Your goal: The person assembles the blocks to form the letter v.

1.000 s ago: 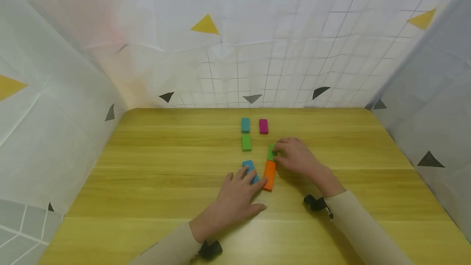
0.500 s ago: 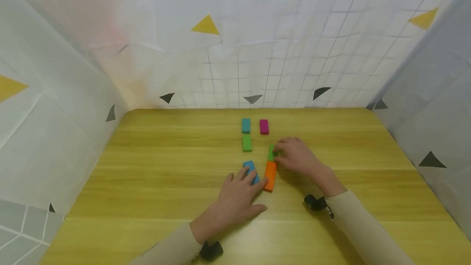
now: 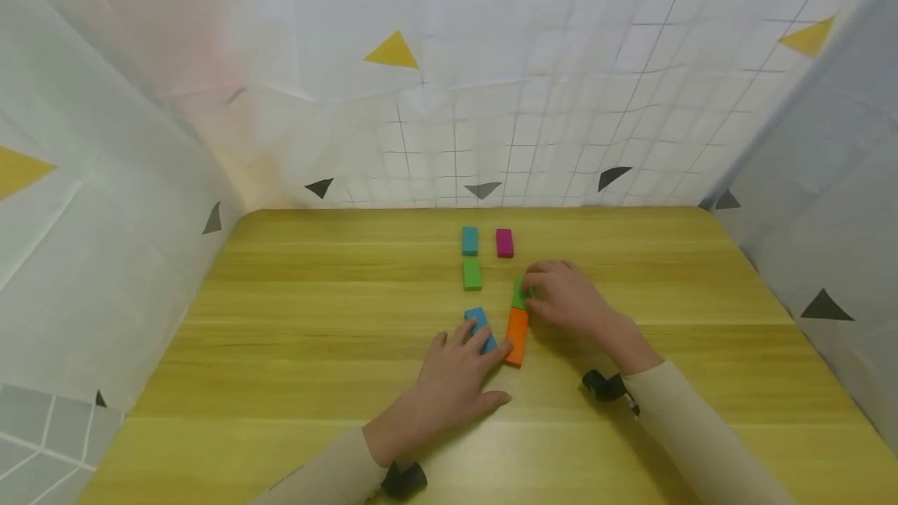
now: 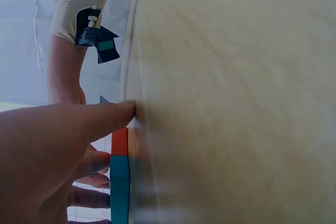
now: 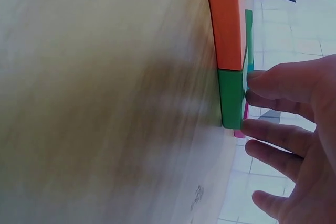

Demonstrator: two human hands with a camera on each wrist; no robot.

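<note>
My left hand point(image 3: 452, 384) lies over the blue block point(image 3: 474, 315) with its fingers spread. One fingertip touches the near end of the orange block point(image 3: 517, 333), and the thumb is held apart to the right. My right hand point(image 3: 568, 298) has its fingertips on a green block point(image 3: 518, 294) that stands end to end with the orange one. In the right wrist view those fingertips rest at the top of the green block point(image 5: 232, 98), loosely bent, not wrapped round it. The left wrist view shows the blue block point(image 4: 119, 187) beside the orange block point(image 4: 119, 141).
Farther back on the wooden table point(image 3: 295, 333) lie a second green block point(image 3: 471, 274), a teal block point(image 3: 470, 241) behind it and a magenta block point(image 3: 504, 243) to its right. White sheets point(image 3: 351, 123) with triangles hang round the table's back and sides.
</note>
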